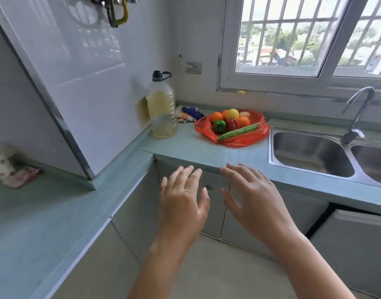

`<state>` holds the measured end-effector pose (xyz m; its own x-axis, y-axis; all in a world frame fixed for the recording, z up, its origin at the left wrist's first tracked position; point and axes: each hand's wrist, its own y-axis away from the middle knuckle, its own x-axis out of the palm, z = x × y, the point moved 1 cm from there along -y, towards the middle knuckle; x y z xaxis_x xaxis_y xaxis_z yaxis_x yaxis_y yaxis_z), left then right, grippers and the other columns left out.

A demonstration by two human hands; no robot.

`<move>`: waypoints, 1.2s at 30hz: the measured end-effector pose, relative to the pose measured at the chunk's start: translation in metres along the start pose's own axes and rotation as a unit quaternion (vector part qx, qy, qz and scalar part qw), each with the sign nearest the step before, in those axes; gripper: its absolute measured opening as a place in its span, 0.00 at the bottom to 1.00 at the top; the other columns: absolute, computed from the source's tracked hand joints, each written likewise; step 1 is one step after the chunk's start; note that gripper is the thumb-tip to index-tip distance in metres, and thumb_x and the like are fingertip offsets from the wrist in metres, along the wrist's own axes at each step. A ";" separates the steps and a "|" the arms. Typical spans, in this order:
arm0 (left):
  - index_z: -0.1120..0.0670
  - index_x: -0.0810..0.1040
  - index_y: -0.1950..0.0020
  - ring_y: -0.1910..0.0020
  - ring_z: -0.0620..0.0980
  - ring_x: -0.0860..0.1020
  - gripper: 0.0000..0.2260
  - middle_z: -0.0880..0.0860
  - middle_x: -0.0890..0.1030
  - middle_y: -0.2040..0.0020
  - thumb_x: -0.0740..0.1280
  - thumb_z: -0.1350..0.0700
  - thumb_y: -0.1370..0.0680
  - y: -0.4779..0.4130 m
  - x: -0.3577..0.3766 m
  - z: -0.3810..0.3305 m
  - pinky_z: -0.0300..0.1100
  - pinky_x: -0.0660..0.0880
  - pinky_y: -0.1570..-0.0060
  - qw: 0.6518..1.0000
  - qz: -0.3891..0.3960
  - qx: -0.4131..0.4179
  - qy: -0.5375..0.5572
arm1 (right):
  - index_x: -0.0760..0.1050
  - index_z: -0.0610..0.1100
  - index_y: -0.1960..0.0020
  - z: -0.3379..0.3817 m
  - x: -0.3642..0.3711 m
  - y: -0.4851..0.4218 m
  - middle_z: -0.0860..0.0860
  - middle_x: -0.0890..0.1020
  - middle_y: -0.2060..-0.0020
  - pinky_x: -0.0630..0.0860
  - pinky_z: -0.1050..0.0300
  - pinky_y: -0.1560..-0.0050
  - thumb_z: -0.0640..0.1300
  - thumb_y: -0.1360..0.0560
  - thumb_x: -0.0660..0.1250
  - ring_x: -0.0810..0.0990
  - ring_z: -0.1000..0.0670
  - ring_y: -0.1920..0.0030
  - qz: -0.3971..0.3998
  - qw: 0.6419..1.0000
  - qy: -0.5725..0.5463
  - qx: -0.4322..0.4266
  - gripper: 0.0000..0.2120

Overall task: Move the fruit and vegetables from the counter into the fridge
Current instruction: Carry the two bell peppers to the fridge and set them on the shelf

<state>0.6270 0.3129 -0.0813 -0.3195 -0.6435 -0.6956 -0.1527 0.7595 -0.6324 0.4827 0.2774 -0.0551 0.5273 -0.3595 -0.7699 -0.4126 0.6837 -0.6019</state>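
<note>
Both hands are spread wide and hold nothing, my left hand [183,199] and right hand [250,195] hovering near the surface [185,145] edge. Nothing is moved yet, I judge; the produce sits in the red bag [232,128] just left of the sink [310,152]. Next I'd reach forward and gather that bag.
</note>
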 end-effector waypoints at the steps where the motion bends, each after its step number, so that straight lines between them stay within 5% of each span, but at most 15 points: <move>1: 0.57 0.78 0.41 0.41 0.57 0.76 0.20 0.56 0.80 0.43 0.57 0.50 0.27 -0.008 0.009 0.004 0.61 0.66 0.40 1.000 0.002 0.003 0.006 | 0.77 0.43 0.43 -0.008 0.006 -0.008 0.46 0.82 0.47 0.76 0.41 0.47 0.51 0.29 0.56 0.79 0.42 0.45 -0.001 1.000 -0.001 0.010 0.21; 16: 0.57 0.76 0.40 0.39 0.55 0.75 0.20 0.55 0.79 0.42 0.58 0.51 0.27 -0.206 0.181 0.026 0.53 0.63 0.39 0.992 0.080 0.094 0.034 | 0.77 0.42 0.42 -0.177 0.099 -0.172 0.46 0.81 0.46 0.75 0.40 0.45 0.50 0.29 0.59 0.78 0.42 0.44 -0.023 0.997 0.033 0.072 0.20; 20: 0.56 0.76 0.39 0.39 0.55 0.75 0.18 0.55 0.79 0.41 0.64 0.53 0.28 -0.250 0.222 0.035 0.56 0.65 0.39 0.992 0.088 0.081 0.037 | 0.76 0.42 0.41 -0.220 0.125 -0.213 0.45 0.81 0.45 0.75 0.38 0.46 0.48 0.29 0.63 0.78 0.42 0.43 -0.007 0.996 0.021 0.084 0.19; 24: 0.55 0.75 0.38 0.37 0.55 0.74 0.21 0.54 0.78 0.39 0.56 0.50 0.26 -0.275 0.262 0.055 0.54 0.64 0.38 0.988 0.136 0.057 0.045 | 0.76 0.42 0.40 -0.254 0.158 -0.237 0.46 0.80 0.44 0.74 0.37 0.45 0.48 0.29 0.62 0.77 0.42 0.42 0.021 0.994 0.010 0.103 0.20; 36: 0.58 0.77 0.40 0.40 0.57 0.75 0.21 0.57 0.78 0.41 0.57 0.50 0.28 -0.375 0.370 0.129 0.51 0.64 0.39 0.973 0.199 0.048 0.106 | 0.79 0.41 0.45 -0.314 0.273 -0.318 0.45 0.82 0.50 0.77 0.41 0.50 0.49 0.32 0.63 0.80 0.40 0.47 0.042 0.985 0.035 0.164 0.19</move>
<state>0.6869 -0.2226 -0.1461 -0.5228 -0.2576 -0.8126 0.1074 0.9257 -0.3626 0.5245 -0.2381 -0.1407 0.4444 -0.3283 -0.8335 -0.1845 0.8769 -0.4438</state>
